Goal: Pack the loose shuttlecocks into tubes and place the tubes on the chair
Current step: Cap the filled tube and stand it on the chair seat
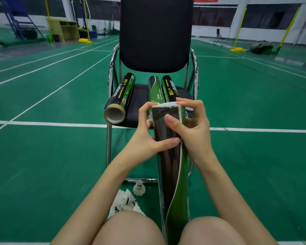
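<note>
Held tube (pixel 168 156) upright, mouth up

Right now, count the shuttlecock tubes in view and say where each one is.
4. An open-ended tube lies on the chair seat's left; two tubes lie side by side at right; both hands hold the fourth tube upright. Others may be hidden.

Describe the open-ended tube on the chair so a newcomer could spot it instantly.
Find the black chair in the middle of the green court. Three tubes lie on its seat; take the tube on the left, apart from the other pair. Its near end shows a bare cardboard ring and hollow inside, overhanging the seat's front edge.
</note>
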A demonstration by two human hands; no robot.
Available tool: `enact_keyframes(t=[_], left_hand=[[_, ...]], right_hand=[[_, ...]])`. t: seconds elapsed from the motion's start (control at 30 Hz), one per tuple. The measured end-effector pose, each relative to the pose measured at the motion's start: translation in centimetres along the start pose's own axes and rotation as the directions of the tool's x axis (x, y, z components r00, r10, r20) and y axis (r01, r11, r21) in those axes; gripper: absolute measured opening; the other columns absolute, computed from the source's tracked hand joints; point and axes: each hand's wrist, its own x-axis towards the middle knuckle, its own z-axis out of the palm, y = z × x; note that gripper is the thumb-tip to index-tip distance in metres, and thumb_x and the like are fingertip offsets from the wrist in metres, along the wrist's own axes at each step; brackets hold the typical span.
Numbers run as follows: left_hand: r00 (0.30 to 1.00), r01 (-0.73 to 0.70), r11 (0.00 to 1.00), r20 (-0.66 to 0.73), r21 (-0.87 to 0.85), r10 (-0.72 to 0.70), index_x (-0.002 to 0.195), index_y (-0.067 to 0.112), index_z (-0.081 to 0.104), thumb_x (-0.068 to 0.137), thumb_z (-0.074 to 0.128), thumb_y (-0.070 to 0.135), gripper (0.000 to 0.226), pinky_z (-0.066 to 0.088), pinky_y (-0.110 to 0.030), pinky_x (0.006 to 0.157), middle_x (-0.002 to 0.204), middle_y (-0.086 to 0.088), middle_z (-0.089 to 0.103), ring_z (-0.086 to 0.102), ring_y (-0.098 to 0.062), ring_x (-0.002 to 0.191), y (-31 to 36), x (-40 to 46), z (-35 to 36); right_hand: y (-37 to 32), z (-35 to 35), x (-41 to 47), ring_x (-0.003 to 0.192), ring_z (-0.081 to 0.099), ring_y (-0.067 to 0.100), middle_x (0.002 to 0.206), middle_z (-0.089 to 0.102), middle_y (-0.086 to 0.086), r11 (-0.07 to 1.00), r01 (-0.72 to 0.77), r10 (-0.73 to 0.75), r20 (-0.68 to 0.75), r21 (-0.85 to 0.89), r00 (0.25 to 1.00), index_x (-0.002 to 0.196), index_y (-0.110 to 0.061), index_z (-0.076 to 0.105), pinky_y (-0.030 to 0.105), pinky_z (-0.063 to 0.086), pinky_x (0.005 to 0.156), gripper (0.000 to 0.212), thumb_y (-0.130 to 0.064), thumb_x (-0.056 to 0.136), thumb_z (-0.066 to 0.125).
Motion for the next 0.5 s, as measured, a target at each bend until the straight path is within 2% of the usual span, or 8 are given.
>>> enact_keyframes(t=[0.07,0.17,0.23,0.3,0.33,0.4,0.5], left_hand=[[1.000,-0.005,1.000,0.012,0.029,0.005,0.126,0.044,0.025,0.059,0.083,0.036,0.089,0.050,-0.047,0.091,0.125,-0.003,0.054,0.057,-0.026,0.113,0.4,-0.1,0.2],[0.997,-0.075,0.989,0.019,0.128,0.073,0.125,0.043,0.023,0.057,0.081,0.043,0.089,0.048,-0.036,0.096,0.133,0.001,0.037,0.052,-0.019,0.118,1.3,-0.1,0.3],[0.993,-0.114,0.985,0.032,0.133,0.111,0.126,0.039,0.023,0.056,0.082,0.041,0.091,0.046,-0.033,0.098,0.134,0.015,0.034,0.050,-0.011,0.120,1.7,-0.1,0.1],[0.990,-0.135,0.983,0.063,0.126,0.128,0.127,0.034,0.020,0.057,0.082,0.035,0.093,0.044,-0.025,0.098,0.125,0.040,0.034,0.047,0.002,0.120,1.8,-0.1,0.0],[0.988,-0.143,0.981,0.073,0.130,0.135,0.127,0.033,0.019,0.057,0.082,0.033,0.094,0.043,-0.021,0.097,0.121,0.047,0.033,0.045,0.007,0.120,1.8,-0.1,0.0],[0.985,-0.161,0.977,0.086,0.140,0.150,0.123,0.036,0.019,0.056,0.082,0.032,0.092,0.041,-0.016,0.095,0.120,0.050,0.032,0.041,0.010,0.121,1.7,0.1,0.0],[0.982,-0.176,0.973,0.095,0.150,0.163,0.117,0.039,0.021,0.054,0.082,0.034,0.088,0.039,-0.012,0.093,0.122,0.042,0.034,0.040,0.008,0.122,1.9,0.3,0.1]], right_hand=[[-0.2,0.0,-0.2,0.095,0.066,0.015,0.120,0.058,-0.006,1.000,0.007,-0.007,-0.001,0.006,1.000,0.099,-0.025,0.054,0.033,0.055,0.081,0.036,-0.015,0.073,0.077],[-0.4,-0.2,-0.4,0.093,0.065,0.006,0.121,0.057,-0.009,0.999,0.019,-0.020,0.002,0.031,1.000,0.102,-0.022,0.053,0.023,0.052,0.078,0.035,-0.016,0.074,0.074],[-0.4,-0.3,-0.3,0.092,0.065,0.004,0.123,0.056,-0.007,0.998,0.030,-0.030,0.013,0.051,0.999,0.102,-0.021,0.052,0.018,0.050,0.076,0.034,-0.014,0.075,0.072],[-0.5,-0.2,-0.3,0.094,0.065,0.008,0.126,0.056,-0.004,0.998,0.034,-0.036,0.044,0.046,0.998,0.102,-0.022,0.053,0.020,0.051,0.077,0.035,-0.017,0.074,0.074],[-0.5,-0.2,-0.2,0.096,0.065,0.011,0.126,0.056,-0.004,0.999,0.034,-0.037,0.057,0.042,0.998,0.102,-0.023,0.054,0.023,0.051,0.078,0.035,-0.019,0.073,0.074],[-0.4,-0.4,-0.1,0.098,0.065,0.015,0.125,0.058,-0.008,0.998,0.032,-0.036,0.066,0.053,0.997,0.102,-0.024,0.055,0.029,0.053,0.081,0.034,-0.024,0.072,0.071],[-0.3,-0.6,0.0,0.099,0.064,0.015,0.122,0.058,-0.009,0.997,0.033,-0.038,0.071,0.069,0.997,0.102,-0.025,0.055,0.038,0.054,0.086,0.034,-0.025,0.072,0.070]])
